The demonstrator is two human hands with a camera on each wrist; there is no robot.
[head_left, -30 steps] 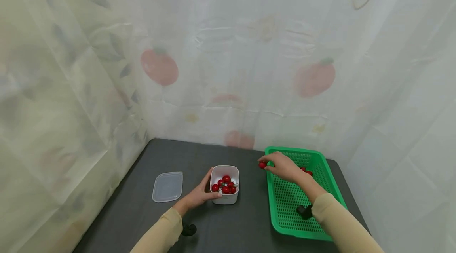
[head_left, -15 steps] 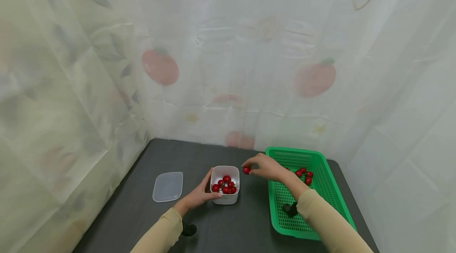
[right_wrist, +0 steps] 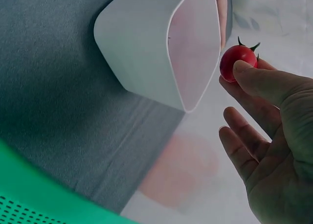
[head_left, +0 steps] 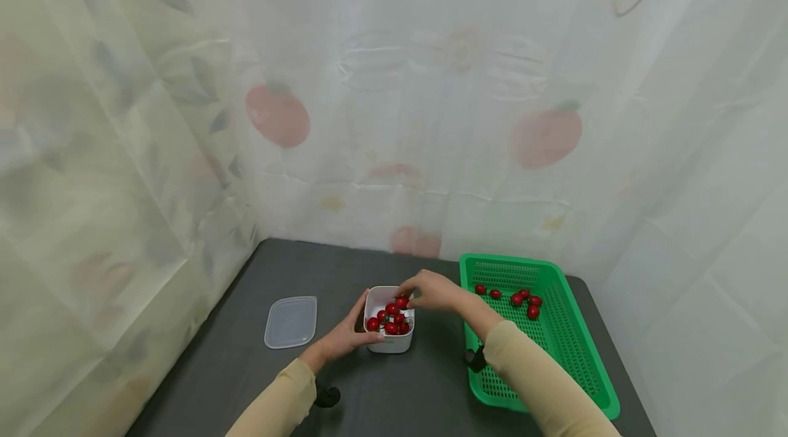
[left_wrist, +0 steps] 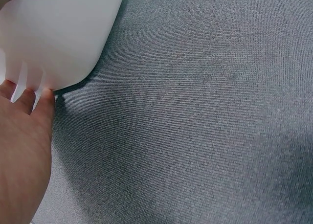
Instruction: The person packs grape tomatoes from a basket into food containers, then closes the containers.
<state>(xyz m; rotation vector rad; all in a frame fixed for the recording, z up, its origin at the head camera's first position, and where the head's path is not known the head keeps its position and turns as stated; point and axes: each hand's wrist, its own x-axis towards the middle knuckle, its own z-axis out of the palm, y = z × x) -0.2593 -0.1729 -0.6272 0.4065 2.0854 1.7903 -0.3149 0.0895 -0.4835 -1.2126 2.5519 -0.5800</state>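
Observation:
My right hand pinches a cherry tomato between thumb and fingertips, over the right rim of a white square container. In the right wrist view the tomato shows its green stem leaves, just outside the container's mouth. Several cherry tomatoes lie inside the container. My left hand holds the container by its left side, thumb at the near face and fingers around the back. The left wrist view shows those fingertips against the white wall.
To the right stands a green perforated basket with several cherry tomatoes toward its far end. A translucent lid lies flat on the dark table at the left. Patterned curtains hang behind and at both sides.
My right hand has moved left from above the green basket to the white container, carrying the cherry tomato. Tomatoes in the basket's far end have come into view. The left hand has stayed put.

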